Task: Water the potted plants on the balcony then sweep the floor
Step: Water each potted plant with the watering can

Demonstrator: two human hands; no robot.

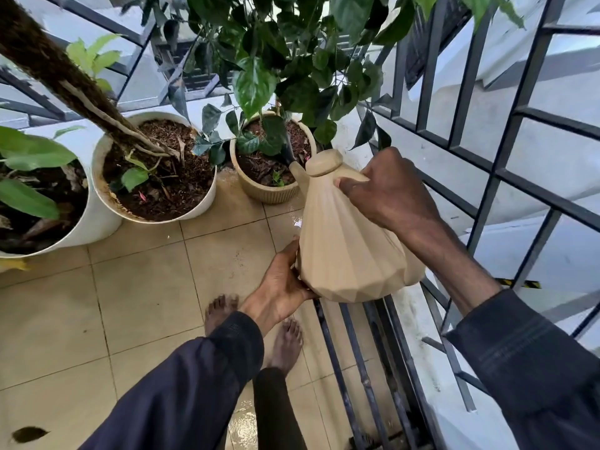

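**Watering step in hand — can tipped over small pot**

Both hands are holding the can (344,241). The right hand (386,190) is closing its grip around the can's upper shoulder, near the lid (323,162); the left hand (285,280) is cupping the base from below, fingers wrapped against the bottom edge. The can is leaning toward 11 o'clock, its dark spout (289,151) reaching over the rim of the small pot (272,191) and pointing at the soil. I cannot tell whether water is actually running.

Placement: the small pot is sitting at 12 o'clock from the person's feet, close to the railing (487,131). The middle pot (207,193) is standing at 10 o'clock, the left pot (97,219) at 9 o'clock, just beside it.

Floor (146,303) is showing wet patches near the small pot and by the feet; one fallen leaf (29,434) is lying at 7 o'clock.

Judgement: watering is under way, sweeping not yet begun. Next move likely calls for levelling the can before swinging it toward 10 o'clock, keeping the spout clear of the foliage.
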